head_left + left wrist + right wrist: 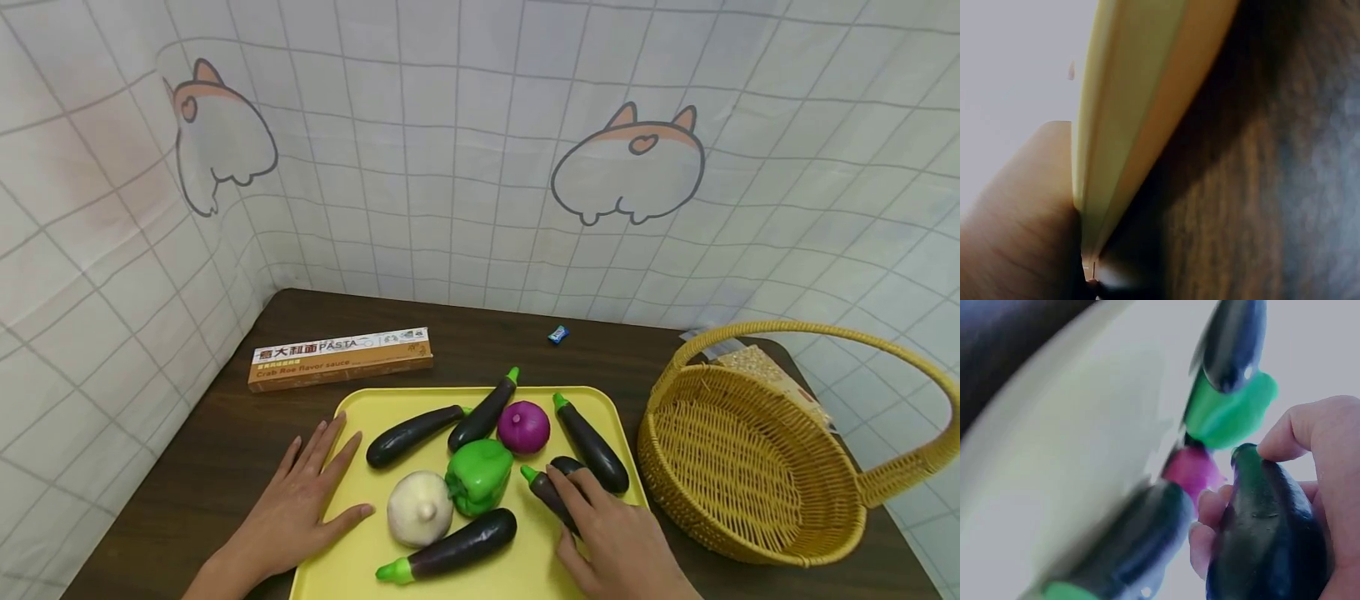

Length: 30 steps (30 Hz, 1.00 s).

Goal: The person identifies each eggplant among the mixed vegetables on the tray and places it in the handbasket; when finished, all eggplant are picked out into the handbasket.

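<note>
On a yellow tray [360,400] lie several dark eggplants, among them a front eggplant [465,546] and one along the right side [592,450]. Among them are a green bell pepper [480,475], a purple onion [523,427] and a white bulb-shaped vegetable [420,508]. My right hand [615,533] holds an eggplant [1266,531] over the tray's right part, its fingers and thumb around it. Beneath that hand, an eggplant's green stem [529,474] and a dark rounded end show; the rest is hidden. My left hand [296,500] rests spread on the tray's left rim.
A yellow wicker basket [731,458] with a tall handle stands right of the tray. Behind it lies a packet [768,375]. A pasta box [341,360] is at back left, a small blue wrapped piece [558,334] behind the tray. Tiled-pattern cloth surrounds the table.
</note>
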Motion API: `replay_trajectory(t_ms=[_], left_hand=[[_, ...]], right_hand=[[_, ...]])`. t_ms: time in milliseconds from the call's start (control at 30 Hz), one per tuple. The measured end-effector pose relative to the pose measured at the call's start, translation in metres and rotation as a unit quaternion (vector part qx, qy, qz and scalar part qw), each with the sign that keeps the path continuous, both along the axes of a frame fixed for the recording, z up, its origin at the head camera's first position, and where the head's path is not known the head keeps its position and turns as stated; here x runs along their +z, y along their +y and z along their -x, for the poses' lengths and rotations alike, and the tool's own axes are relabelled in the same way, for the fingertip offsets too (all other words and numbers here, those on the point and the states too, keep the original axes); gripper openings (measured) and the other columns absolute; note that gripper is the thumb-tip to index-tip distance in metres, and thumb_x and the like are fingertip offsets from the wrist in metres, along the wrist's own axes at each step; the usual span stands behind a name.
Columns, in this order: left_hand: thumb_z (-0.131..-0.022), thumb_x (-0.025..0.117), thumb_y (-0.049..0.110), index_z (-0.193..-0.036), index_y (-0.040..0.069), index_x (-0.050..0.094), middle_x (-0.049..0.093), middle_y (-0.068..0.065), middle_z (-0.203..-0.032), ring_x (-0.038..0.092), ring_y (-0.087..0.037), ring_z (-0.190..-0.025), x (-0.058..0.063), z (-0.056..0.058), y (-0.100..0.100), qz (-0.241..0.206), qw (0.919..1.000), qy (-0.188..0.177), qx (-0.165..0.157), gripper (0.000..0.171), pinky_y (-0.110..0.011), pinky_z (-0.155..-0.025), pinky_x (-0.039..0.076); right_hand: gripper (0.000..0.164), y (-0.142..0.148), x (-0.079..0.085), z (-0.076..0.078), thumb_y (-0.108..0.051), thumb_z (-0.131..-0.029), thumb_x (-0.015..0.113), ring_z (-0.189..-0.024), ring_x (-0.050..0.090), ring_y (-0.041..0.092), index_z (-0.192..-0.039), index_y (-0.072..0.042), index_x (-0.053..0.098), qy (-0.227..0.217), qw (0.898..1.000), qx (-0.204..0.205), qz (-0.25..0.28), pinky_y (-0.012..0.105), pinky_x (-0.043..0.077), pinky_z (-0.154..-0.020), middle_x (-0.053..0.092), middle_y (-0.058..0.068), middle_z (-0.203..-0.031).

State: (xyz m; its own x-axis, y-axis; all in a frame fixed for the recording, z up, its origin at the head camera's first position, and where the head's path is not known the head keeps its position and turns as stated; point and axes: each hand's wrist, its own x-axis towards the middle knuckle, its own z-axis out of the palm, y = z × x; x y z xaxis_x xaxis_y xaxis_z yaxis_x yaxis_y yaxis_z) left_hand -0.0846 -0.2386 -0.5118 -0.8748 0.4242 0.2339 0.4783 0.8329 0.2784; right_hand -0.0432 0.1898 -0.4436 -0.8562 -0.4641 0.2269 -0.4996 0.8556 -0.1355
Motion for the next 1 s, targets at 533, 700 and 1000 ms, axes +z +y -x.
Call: replay_trajectory(t_ms=[533, 700, 1000], left_hand=[[-0.099, 0.072, 0.052, -0.168, 0.011, 0.032, 0.011, -0.014, -0.176, 0.013, -0.047, -0.157, -0.006, 0.000, -0.003, -0.052, 0.9985, -0.011, -0.012, 0.090, -0.061, -0.124, 0.001], [-0.099, 0.071, 0.052, -0.167, 0.010, 0.033, 0.012, -0.014, -0.175, 0.015, -0.047, -0.157, -0.006, -0.002, -0.003, -0.050, 0.9986, -0.008, -0.011, 0.089, -0.060, -0.125, 0.002], [-0.098, 0.072, 0.051, -0.166, 0.009, 0.035, 0.014, -0.016, -0.175, 0.017, -0.049, -0.156, -0.004, -0.001, -0.001, -0.048, 0.9987, 0.001, -0.013, 0.088, -0.060, -0.125, 0.003]], right_hand=[[0.062, 0.060, 0.044, 0.003, -0.023, -0.087, 0.075, -0.053, 0.035, -0.005, -0.147, -0.017, 0.064, 0.118, 0.991, -0.033, 0.046, 0.019, 0.028, -0.039, 0.064, -0.001, -0.111], [0.062, 0.087, 0.055, 0.002, -0.025, -0.087, 0.078, -0.052, 0.046, 0.001, -0.147, -0.017, 0.064, 0.137, 0.989, -0.053, 0.031, 0.023, 0.032, -0.039, 0.070, 0.004, -0.109], [0.057, 0.126, 0.064, 0.010, -0.027, -0.089, 0.077, -0.049, 0.041, 0.002, -0.143, -0.015, 0.066, 0.149, 0.986, -0.071, 0.000, 0.026, 0.030, -0.038, 0.068, 0.005, -0.098]])
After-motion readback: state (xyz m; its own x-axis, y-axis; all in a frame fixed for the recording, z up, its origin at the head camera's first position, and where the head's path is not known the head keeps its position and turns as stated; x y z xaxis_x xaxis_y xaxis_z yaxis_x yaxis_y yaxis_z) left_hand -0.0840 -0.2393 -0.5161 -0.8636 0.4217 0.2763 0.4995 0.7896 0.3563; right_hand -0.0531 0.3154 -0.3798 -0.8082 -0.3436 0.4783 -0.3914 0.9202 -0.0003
